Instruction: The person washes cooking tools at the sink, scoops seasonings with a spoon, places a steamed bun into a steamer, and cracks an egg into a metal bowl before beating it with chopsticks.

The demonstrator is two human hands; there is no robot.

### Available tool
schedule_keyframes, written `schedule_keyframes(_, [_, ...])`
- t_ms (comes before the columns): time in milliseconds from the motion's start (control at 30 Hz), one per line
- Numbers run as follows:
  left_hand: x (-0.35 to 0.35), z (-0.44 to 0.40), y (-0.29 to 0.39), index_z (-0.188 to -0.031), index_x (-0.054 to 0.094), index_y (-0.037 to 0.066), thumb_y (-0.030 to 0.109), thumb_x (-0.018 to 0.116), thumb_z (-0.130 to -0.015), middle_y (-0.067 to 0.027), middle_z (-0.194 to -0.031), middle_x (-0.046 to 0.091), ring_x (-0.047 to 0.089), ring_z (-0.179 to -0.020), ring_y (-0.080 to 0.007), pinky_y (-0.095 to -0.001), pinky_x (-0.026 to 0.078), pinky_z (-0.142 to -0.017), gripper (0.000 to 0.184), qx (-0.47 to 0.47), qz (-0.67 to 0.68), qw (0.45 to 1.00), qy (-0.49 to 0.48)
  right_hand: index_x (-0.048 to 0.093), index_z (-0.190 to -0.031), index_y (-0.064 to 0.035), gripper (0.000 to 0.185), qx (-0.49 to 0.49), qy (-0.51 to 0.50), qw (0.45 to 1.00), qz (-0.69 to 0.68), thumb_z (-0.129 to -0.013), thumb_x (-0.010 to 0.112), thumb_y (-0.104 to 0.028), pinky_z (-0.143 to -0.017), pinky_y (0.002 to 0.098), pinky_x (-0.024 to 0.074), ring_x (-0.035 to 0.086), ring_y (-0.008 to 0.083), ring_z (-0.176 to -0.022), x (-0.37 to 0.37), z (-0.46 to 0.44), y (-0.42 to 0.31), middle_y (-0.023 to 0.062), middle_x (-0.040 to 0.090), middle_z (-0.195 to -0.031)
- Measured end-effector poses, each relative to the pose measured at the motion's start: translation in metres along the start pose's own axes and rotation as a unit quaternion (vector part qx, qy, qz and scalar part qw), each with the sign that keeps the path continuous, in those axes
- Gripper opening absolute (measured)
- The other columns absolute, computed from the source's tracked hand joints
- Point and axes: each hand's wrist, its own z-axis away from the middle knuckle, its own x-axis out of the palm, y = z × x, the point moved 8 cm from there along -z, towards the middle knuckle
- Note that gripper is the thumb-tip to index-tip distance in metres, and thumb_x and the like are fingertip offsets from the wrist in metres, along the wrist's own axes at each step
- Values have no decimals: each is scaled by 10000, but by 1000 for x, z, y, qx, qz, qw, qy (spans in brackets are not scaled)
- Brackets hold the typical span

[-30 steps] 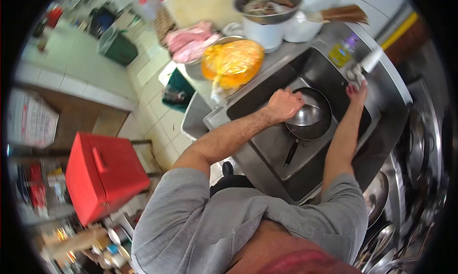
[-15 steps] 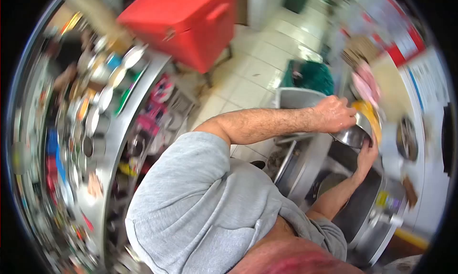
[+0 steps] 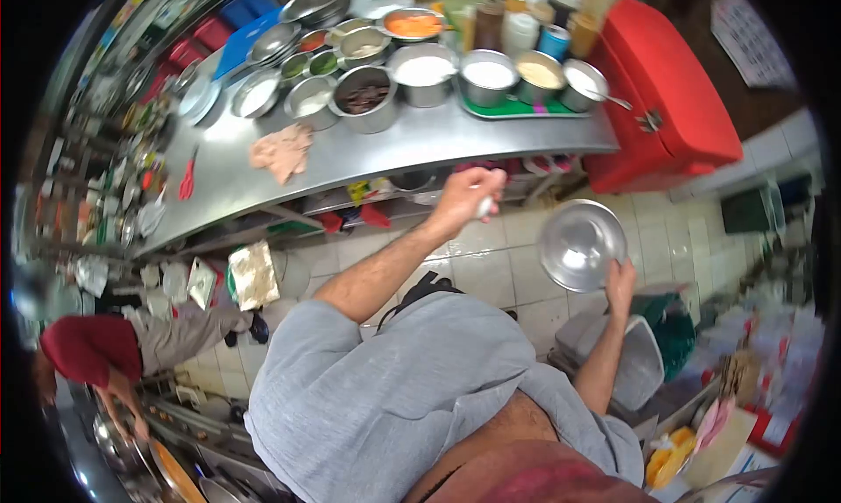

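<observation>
My right hand (image 3: 620, 279) grips the rim of a shiny metal bowl (image 3: 582, 245), which hangs over the tiled floor with its inside facing up. My left hand (image 3: 469, 201) is apart from the bowl, to its left, near the front edge of the steel counter (image 3: 394, 148). Its fingers are closed around something small and whitish that I cannot make out.
On the counter are metal pots (image 3: 363, 100), a green tray (image 3: 517, 109), a cloth (image 3: 282, 151) and red scissors (image 3: 187, 179). A red cooler (image 3: 666, 100) stands right; grey bin (image 3: 639, 363) lower right. A person (image 3: 96, 354) bends at the left.
The view has turned from the sink to the counter. The bowl has left the sink and is now in my right hand alone. My left hand has let go of it and moved away.
</observation>
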Motion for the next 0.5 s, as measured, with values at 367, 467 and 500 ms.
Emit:
schedule_keyframes(367, [-253,158,-12,-868,514,68,231,599,-839,-29,-723,543,567,-576,-109,-229,455,-425,186,127,206,874,421,442,-1125,2,356,20,-446,866,-226,-771,437,-37,-281,264,342,474,129,-361,351,-25,-318,113,566,-649])
schedule_keyframes(467, [-267,181,-32,-871,510,62,229,597,-841,-28,-734,547,564,-578,-106,-232,456,-430,191,130,205,863,444,387,-1142,12,373,44,-488,832,-260,-769,403,5,-261,264,341,481,139,-355,413,-16,-353,128,558,-632])
schedule_keyframes(500, [-267,189,-36,-875,509,59,224,595,-842,-30,-749,550,563,-588,-108,-237,460,-440,189,117,203,859,456,384,-1143,5,377,49,-472,838,-269,-767,404,14,-258,265,336,481,141,-356,433,-17,-360,128,558,-637])
